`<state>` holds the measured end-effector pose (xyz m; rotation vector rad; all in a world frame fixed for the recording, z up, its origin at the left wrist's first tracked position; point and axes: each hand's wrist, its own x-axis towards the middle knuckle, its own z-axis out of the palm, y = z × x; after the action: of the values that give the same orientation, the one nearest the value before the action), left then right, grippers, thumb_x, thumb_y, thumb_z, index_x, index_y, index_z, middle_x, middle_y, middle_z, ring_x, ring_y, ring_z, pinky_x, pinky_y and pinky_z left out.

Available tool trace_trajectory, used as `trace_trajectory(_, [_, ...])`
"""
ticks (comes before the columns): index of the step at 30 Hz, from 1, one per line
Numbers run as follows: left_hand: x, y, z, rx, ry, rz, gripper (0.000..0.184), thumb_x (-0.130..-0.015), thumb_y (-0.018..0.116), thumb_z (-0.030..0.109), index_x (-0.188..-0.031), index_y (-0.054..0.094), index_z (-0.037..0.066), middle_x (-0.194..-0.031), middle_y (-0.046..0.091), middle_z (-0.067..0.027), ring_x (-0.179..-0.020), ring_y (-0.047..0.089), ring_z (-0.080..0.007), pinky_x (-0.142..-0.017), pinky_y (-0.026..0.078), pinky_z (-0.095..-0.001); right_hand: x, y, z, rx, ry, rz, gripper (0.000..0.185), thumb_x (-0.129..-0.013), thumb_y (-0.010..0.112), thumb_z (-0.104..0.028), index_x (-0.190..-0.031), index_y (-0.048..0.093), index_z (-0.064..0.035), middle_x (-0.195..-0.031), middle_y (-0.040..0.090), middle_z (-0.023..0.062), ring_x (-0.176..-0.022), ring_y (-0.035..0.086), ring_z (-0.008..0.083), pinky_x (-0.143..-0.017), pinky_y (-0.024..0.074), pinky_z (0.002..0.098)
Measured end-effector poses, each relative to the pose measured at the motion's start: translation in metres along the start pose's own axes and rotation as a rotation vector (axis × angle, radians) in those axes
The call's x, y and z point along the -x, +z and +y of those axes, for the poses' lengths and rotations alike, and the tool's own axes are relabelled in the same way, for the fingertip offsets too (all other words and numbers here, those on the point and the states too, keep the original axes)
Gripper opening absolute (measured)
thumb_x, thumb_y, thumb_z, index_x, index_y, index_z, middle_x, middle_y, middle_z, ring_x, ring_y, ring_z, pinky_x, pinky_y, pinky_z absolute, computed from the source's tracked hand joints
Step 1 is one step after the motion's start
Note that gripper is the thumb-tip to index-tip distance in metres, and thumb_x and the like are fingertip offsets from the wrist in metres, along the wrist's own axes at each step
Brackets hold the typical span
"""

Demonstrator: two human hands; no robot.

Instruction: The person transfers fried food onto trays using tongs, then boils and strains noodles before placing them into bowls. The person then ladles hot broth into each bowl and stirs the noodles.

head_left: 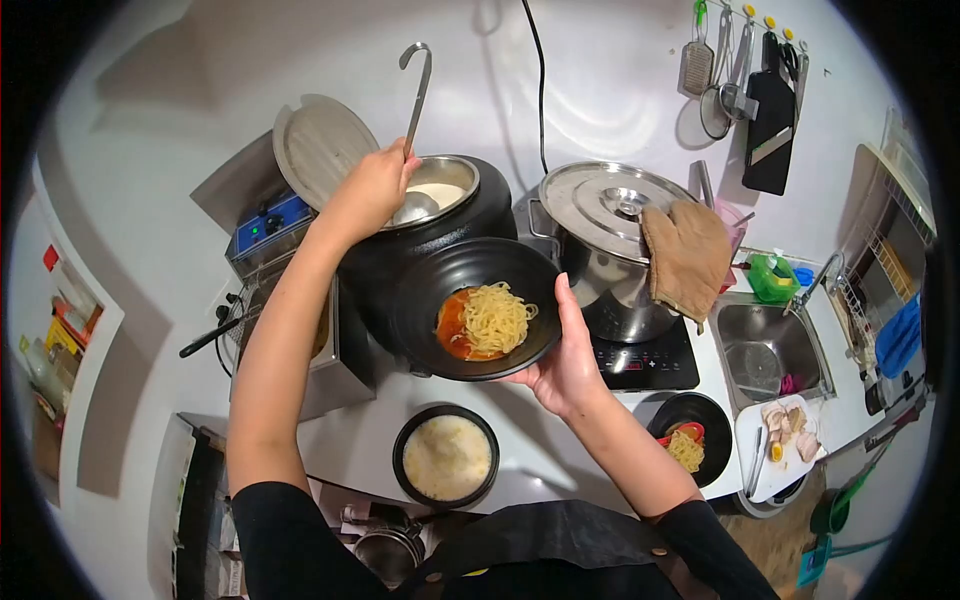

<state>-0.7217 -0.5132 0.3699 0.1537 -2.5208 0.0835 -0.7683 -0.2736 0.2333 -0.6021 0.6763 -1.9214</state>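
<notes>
My left hand (375,192) is closed around the upright handle of a steel ladle (420,95). The ladle's bowl sits at the mouth of a black soup warmer (470,195) that holds a whitish, creamy liquid (440,193). With my right hand (570,375) I grip the right rim of a black bowl (410,310), thumb on top and fingers underneath. Yellow noodles (500,318) lie in it over a reddish-orange sauce (453,330). The bowl is held up in front of the warmer, slightly tilted.
A lidded steel pot (615,290) with a brown oven mitt (688,255) stands on an induction cooker (650,368). Below are a black bowl of whitish food (446,457), another noodle bowl (720,450) and a cutting board (795,480) with meat. A fryer (325,385) stands left, a sink (760,350) right.
</notes>
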Motion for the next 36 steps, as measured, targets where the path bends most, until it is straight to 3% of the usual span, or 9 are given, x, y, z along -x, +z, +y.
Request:
trace_trajectory(3, [-0.002,0.008,-0.003,0.051,0.059,0.060,0.024,-0.094,0.042,0.019,-0.087,0.046,-0.004,-0.074,0.057,-0.0227,-0.074,0.057,-0.0390,-0.068,0.043,-0.0444,-0.005,0.002,-0.002,-0.016,-0.005,0.013,0.071,-0.088,0.030,-0.064,-0.129,0.037,-0.0058,-0.118,0.054,0.0169,-0.097,0.063,0.0264,-0.065,0.0593,0.0371])
trace_trajectory(6, [-0.007,0.017,-0.010,0.069,0.029,0.048,0.025,-0.095,0.041,0.020,-0.087,0.046,-0.003,-0.072,0.057,-0.0214,-0.074,0.057,-0.0379,-0.067,0.043,-0.0438,-0.010,0.000,-0.003,-0.018,-0.019,0.020,0.071,-0.088,0.032,-0.064,-0.130,0.036,-0.0061,-0.118,0.054,0.0165,-0.097,0.063,0.0267,-0.066,0.0591,0.0378])
trace_trajectory(9, [-0.020,0.020,-0.026,0.111,-0.118,0.075,0.028,-0.094,0.043,0.020,-0.094,0.050,-0.006,-0.078,0.059,-0.0270,-0.079,0.057,-0.0438,-0.070,0.044,-0.0474,-0.013,-0.001,-0.006,0.035,-0.042,0.039,0.070,-0.088,0.035,-0.062,-0.130,0.034,-0.0060,-0.117,0.054,0.0167,-0.097,0.063,0.0276,-0.066,0.0590,0.0388])
trace_trajectory(18, [-0.065,-0.025,-0.064,0.352,-0.521,0.223,0.031,-0.094,0.041,0.023,-0.096,0.052,-0.006,-0.072,0.059,-0.0127,-0.054,0.058,-0.0163,-0.052,0.049,-0.0298,-0.029,0.001,-0.028,0.010,-0.046,0.064,0.076,-0.082,0.045,-0.062,-0.129,0.033,-0.0037,-0.115,0.053,0.0218,-0.093,0.063,0.0338,-0.068,0.0584,0.0429])
trace_trajectory(21, [-0.072,-0.039,-0.066,0.419,-0.535,0.217,0.035,-0.096,0.038,0.029,-0.095,0.050,-0.004,-0.072,0.053,-0.0053,-0.054,0.052,-0.0127,-0.056,0.048,-0.0273,-0.037,0.004,-0.037,0.022,-0.067,0.092,0.078,-0.082,0.047,-0.062,-0.128,0.034,-0.0011,-0.115,0.052,0.0236,-0.091,0.063,0.0353,-0.069,0.0579,0.0444])
trace_trajectory(25, [-0.081,-0.057,-0.072,0.486,-0.517,0.250,0.035,-0.096,0.038,0.030,-0.094,0.049,-0.003,-0.074,0.053,-0.0043,-0.056,0.051,-0.0113,-0.057,0.048,-0.0260,-0.050,0.013,-0.049,0.036,-0.051,0.136,0.081,-0.080,0.048,-0.062,-0.127,0.035,0.0031,-0.119,0.045,0.0269,-0.100,0.058,0.0368,-0.075,0.0561,0.0465])
trace_trajectory(31, [-0.100,-0.095,-0.069,0.465,-0.449,0.263,0.035,-0.095,0.039,0.033,-0.095,0.048,-0.001,-0.074,0.053,-0.0029,-0.057,0.052,-0.0099,-0.058,0.048,-0.0245,-0.071,0.038,-0.058,0.009,-0.105,0.175,0.077,-0.081,0.054,-0.056,-0.136,0.026,-0.0078,-0.128,0.033,0.0282,-0.115,0.045,0.0415,-0.081,0.0519,0.0541])
trace_trajectory(35, [-0.109,-0.126,-0.054,0.416,-0.365,0.328,0.039,-0.095,0.038,0.030,-0.103,0.048,-0.007,-0.080,0.055,-0.0082,-0.054,0.053,-0.0118,-0.056,0.049,-0.0254,-0.093,0.052,-0.057,-0.016,-0.144,0.195,0.073,-0.084,0.051,-0.054,-0.134,0.027,-0.0081,-0.130,0.032,0.0275,-0.116,0.043,0.0418,-0.084,0.0490,0.0567])
trace_trajectory(36, [-0.126,-0.131,-0.074,0.446,-0.340,0.347,0.036,-0.095,0.040,0.032,-0.097,0.049,-0.003,-0.080,0.055,-0.0056,-0.055,0.053,-0.0096,-0.057,0.048,-0.0232,-0.099,0.053,-0.055,-0.012,-0.154,0.177,0.071,-0.084,0.050,-0.054,-0.134,0.028,-0.0077,-0.129,0.034,0.0263,-0.116,0.044,0.0412,-0.084,0.0492,0.0568])
